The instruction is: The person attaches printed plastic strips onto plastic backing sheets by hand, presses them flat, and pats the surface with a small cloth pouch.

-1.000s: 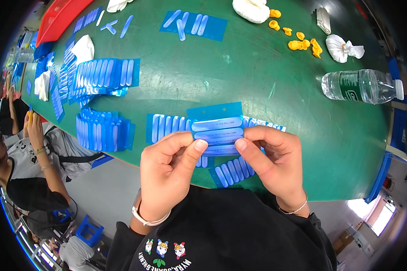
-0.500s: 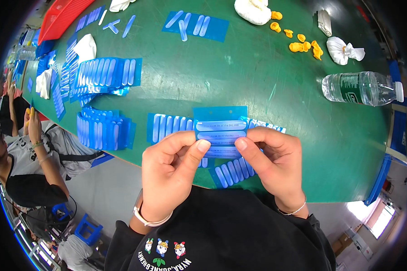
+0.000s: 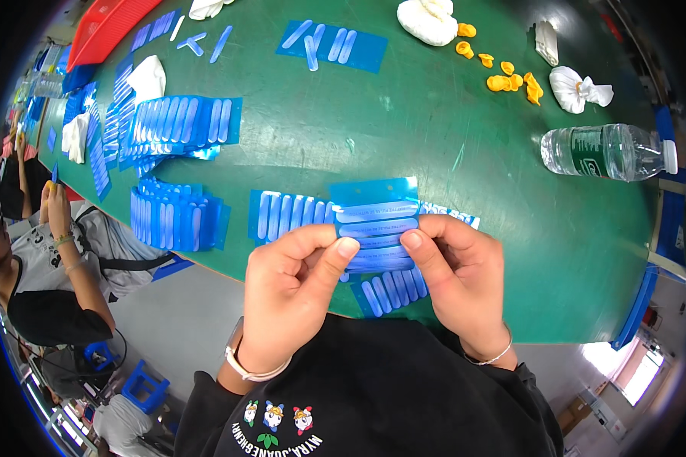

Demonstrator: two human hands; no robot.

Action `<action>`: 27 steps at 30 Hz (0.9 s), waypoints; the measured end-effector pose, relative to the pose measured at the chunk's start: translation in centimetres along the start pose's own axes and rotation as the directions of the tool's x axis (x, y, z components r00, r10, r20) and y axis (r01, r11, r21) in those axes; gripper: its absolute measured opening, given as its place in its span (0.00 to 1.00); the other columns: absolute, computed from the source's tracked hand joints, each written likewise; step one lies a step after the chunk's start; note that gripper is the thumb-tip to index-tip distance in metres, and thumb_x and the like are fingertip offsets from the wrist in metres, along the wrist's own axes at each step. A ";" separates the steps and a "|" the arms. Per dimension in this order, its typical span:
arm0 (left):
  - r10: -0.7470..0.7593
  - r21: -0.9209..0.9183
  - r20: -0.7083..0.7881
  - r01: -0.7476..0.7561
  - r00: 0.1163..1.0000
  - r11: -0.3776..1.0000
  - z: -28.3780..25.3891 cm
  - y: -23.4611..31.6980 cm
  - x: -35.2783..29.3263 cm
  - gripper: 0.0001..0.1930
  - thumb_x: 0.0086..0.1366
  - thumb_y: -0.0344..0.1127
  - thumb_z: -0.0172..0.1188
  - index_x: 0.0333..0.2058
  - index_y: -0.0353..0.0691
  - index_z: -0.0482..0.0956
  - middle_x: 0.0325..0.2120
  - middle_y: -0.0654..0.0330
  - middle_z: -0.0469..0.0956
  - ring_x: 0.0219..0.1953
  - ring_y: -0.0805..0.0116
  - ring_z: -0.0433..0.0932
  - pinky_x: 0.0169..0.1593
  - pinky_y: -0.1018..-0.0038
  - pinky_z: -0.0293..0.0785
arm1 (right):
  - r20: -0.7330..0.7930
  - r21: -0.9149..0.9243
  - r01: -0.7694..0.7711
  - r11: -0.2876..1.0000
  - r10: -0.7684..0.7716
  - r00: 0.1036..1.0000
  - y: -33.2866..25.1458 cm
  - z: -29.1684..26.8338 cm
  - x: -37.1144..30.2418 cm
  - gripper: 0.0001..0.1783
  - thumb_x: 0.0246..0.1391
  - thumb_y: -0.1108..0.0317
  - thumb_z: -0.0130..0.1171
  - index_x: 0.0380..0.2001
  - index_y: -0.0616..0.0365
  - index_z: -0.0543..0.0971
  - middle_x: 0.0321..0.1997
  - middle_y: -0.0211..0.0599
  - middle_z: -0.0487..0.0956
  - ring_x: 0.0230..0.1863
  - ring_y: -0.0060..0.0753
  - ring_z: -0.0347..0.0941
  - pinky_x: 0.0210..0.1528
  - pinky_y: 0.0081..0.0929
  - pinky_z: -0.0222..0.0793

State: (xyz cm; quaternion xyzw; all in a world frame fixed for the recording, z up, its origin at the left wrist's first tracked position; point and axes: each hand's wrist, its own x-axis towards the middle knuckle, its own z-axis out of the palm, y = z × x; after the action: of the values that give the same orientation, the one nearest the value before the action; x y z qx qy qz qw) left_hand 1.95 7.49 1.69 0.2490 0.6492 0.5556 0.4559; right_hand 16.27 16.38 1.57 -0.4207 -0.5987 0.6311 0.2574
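Note:
My left hand [image 3: 288,288] and my right hand [image 3: 469,286] hold a blue film sheet [image 3: 376,192] between them, near the table's front edge. Long, rounded pale strips with small print lie crosswise on the film, one below another. Each hand pinches one side of the sheet between thumb and fingers. Behind the left fingers, more strips on blue film [image 3: 286,215] lie flat on the table. Another piece of striped film [image 3: 393,292] lies below the held sheet, partly covered by my right hand. A third patch of strips [image 3: 453,215] shows beyond the right fingers.
Folded stacks of striped film [image 3: 177,122] [image 3: 168,217] stand at the left of the green table [image 3: 434,145]. A water bottle [image 3: 606,151] lies at the right, near yellow rubber pieces [image 3: 503,82] and a white bundle [image 3: 579,89]. A red bin [image 3: 114,27] stands far left; a co-worker [image 3: 49,266] sits left.
The held sheet has tipped slightly and shifted a little to the right and down. My hands have come slightly closer together, both still pinching its sides.

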 end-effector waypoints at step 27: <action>-0.105 0.151 0.107 0.088 0.989 0.985 0.3 0.5 0.2 0.09 0.57 0.29 0.61 0.22 0.32 0.73 0.18 0.67 0.74 0.22 0.87 0.67 0.24 0.87 0.63 | -0.003 0.133 -0.083 0.988 0.085 0.996 -1.2 -0.5 -0.1 0.06 0.53 0.71 0.55 0.29 0.64 0.76 0.22 0.24 0.73 0.25 0.11 0.67 0.28 0.13 0.63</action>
State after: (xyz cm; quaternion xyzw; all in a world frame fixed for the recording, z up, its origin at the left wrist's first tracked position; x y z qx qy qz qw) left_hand 1.99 7.93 2.09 0.2811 0.6722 0.4688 0.4994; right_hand 16.55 16.74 2.82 -0.4302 -0.5361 0.6779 0.2605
